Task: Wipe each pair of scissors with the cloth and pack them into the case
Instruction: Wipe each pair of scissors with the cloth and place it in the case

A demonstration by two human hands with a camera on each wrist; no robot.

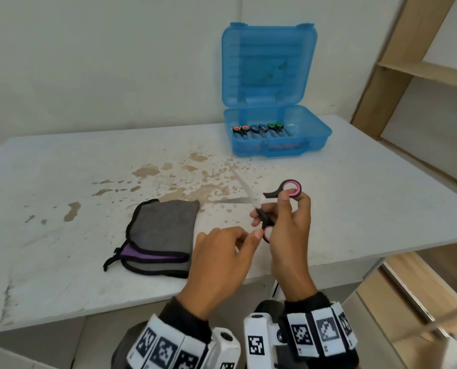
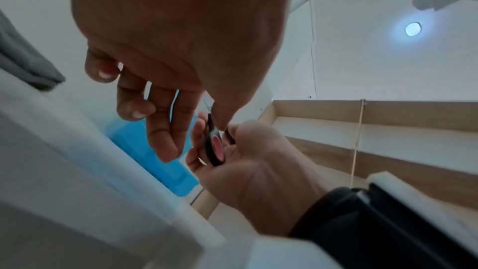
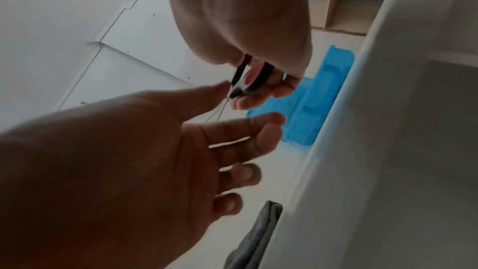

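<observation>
My right hand (image 1: 272,211) grips a pair of pink-and-black scissors (image 1: 291,187) by the handles above the table. Its blades are spread apart and point left. My left hand (image 1: 246,235) hovers just left of the lower handle ring with relaxed fingers, its thumb tip at the ring. The left wrist view shows that thumb touching the scissors (image 2: 214,146). A folded grey cloth (image 1: 163,230) with black and purple trim lies on the table to the left. At the back the blue case (image 1: 280,149) stands open, with three pairs of scissors (image 1: 258,129) side by side inside.
The white table (image 1: 62,182) has brown stains (image 1: 190,177) across its middle. The case lid (image 1: 268,65) stands upright against the wall. Wooden shelves (image 1: 421,70) rise on the right, past the table's edge. Both hands are near the table's front edge.
</observation>
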